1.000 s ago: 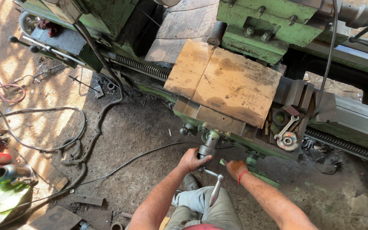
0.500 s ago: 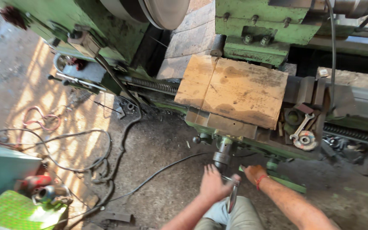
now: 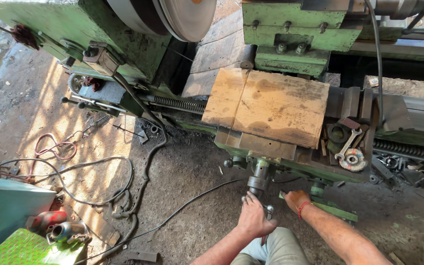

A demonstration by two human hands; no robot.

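Green paint, chipped and oily, covered the big lathe [image 3: 290, 34] that filled the upper part of the head view. Below its carriage, the person's left hand [image 3: 254, 218] was clenched around the crank handle [image 3: 269, 211] at the end of a grey steel shaft [image 3: 259, 177] that stuck out toward them. The right hand [image 3: 296, 199] rested with fingers curled on a green bar [image 3: 337, 212] just beside that shaft; whether it gripped or only steadied there could not be told.

Turning such a crank well would probably call for a firm, full-palm hold, slow even strokes, and the other hand braced on a fixed part, away from the shaft.

A worn wooden board [image 3: 268, 105] lay on top of the carriage. Right of it, a shallow metal tray [image 3: 364, 162] held a wrench [image 3: 347, 144], a toothed ring [image 3: 353, 160] and small dark fittings. At lower left, beside a pale blue box [image 3: 6, 208], a green patterned surface [image 3: 25, 248] bore a dark metal pipe fitting [image 3: 65, 231]. Cables [image 3: 99, 189] looped over the dirt floor [image 3: 192, 181].
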